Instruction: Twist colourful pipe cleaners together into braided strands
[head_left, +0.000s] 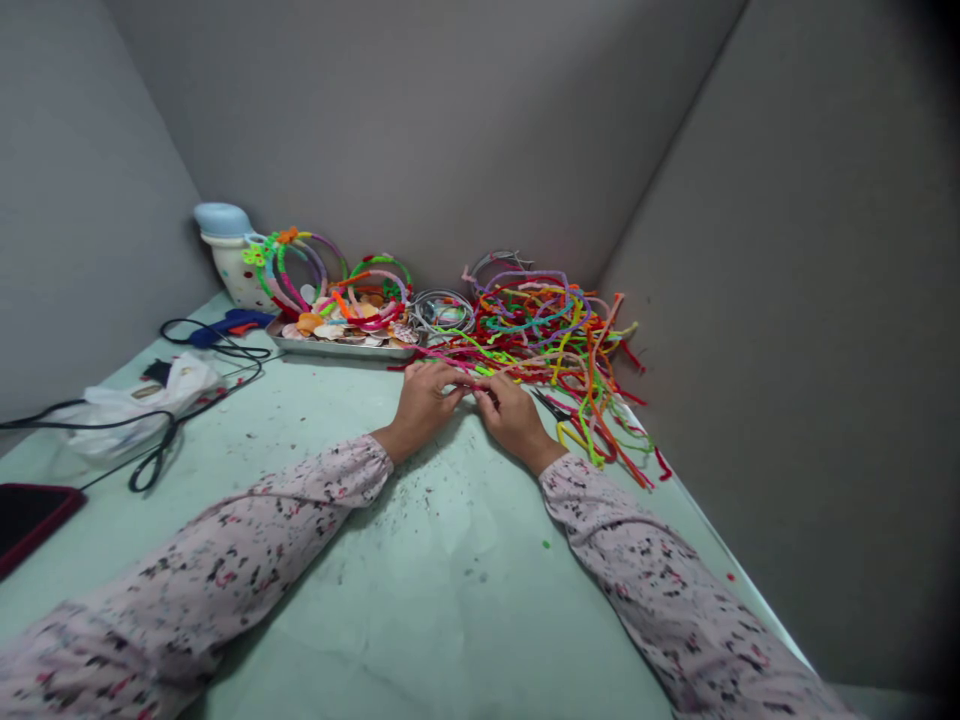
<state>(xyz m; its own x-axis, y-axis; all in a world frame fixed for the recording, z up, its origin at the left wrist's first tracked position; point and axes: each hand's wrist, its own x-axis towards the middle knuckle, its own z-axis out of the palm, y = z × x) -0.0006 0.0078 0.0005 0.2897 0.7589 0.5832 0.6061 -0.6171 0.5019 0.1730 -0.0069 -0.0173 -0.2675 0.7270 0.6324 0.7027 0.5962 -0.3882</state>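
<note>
My left hand (430,402) and my right hand (512,415) meet at the fingertips above the table, both closed in a pinch. Between them shows a short bit of a reddish-pink pipe cleaner (472,388); the rest of it is hidden by my fingers. Just beyond my hands lies a tangled heap of pipe cleaners (536,320) in many colours. Scissors (551,405) with dark blades lie right of my right hand, partly under the strands. Behind my left hand, a metal tray (337,348) holds shells and several fuzzy coloured hoops (379,275).
Coils of grey wire (442,312) sit between tray and heap. At the left are a white bottle with a blue lid (225,225), a blue tool (225,328), a crumpled plastic bag (135,415), a black cable (176,420) and a red-edged phone (34,525). Grey walls close in the table (450,600).
</note>
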